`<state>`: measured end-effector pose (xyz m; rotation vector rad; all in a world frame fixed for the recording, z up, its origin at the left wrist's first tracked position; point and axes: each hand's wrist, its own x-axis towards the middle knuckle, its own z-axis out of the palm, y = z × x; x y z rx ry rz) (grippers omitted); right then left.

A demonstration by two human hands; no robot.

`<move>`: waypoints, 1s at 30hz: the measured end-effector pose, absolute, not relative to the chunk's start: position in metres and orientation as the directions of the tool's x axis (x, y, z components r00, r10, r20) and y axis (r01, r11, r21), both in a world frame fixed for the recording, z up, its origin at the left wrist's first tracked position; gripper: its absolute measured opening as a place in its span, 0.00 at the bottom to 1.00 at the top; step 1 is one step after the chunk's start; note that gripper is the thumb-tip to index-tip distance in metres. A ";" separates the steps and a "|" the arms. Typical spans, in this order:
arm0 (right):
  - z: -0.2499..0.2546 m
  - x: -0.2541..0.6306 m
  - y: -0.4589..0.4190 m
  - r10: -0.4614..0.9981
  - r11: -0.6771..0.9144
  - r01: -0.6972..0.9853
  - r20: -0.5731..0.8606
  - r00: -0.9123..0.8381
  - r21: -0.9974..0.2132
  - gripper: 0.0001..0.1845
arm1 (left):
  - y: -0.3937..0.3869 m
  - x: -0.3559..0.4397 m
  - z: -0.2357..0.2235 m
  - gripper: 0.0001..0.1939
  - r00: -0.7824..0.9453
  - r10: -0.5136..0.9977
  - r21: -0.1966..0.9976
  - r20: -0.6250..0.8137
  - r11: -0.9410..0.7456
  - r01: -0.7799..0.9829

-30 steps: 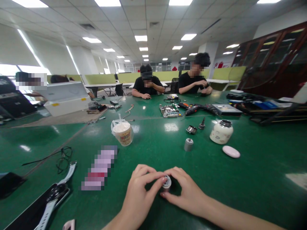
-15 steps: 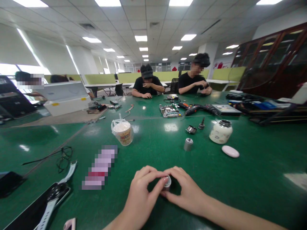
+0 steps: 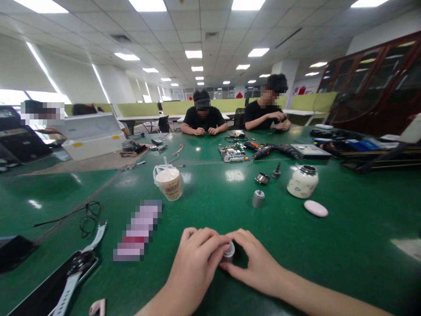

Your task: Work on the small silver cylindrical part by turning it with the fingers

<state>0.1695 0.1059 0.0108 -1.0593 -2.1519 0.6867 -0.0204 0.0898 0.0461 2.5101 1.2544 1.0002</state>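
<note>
Low in view, a small metal cylinder (image 3: 229, 256) sits between both hands at the near part of the green table (image 3: 197, 213). Left hand (image 3: 195, 259): thumb and forefinger pinched at its top. Right hand (image 3: 255, 260): fingers curved round the side, gripping; whether its base touches the table, cannot tell. Beyond: pink oval lid (image 3: 316, 208), second metal cylinder (image 3: 258, 199) upright, bagged cup (image 3: 169, 183) left, open cream jar (image 3: 302, 182) right. Farther, circuit board (image 3: 234, 152); two people in black (image 3: 204, 119) seated opposite.
</note>
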 end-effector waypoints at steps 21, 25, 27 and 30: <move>0.021 0.182 0.107 0.743 0.643 0.280 0.489 -0.457 -0.713 0.26 | 0.096 -0.023 0.009 0.22 0.343 0.873 0.691 0.346 -0.485 0.536; 0.031 0.173 0.110 0.819 0.557 0.410 0.396 -0.416 -0.722 0.11 | 0.096 -0.020 0.012 0.15 0.356 0.876 0.729 0.326 -0.472 0.496; 0.036 0.169 0.110 0.856 0.500 0.451 0.343 -0.387 -0.739 0.07 | 0.096 -0.019 0.014 0.15 0.358 0.880 0.750 0.313 -0.460 0.475; 0.044 0.167 0.110 0.877 0.463 0.448 0.322 -0.357 -0.765 0.03 | 0.096 -0.019 0.018 0.13 0.339 0.901 0.784 0.271 -0.411 0.466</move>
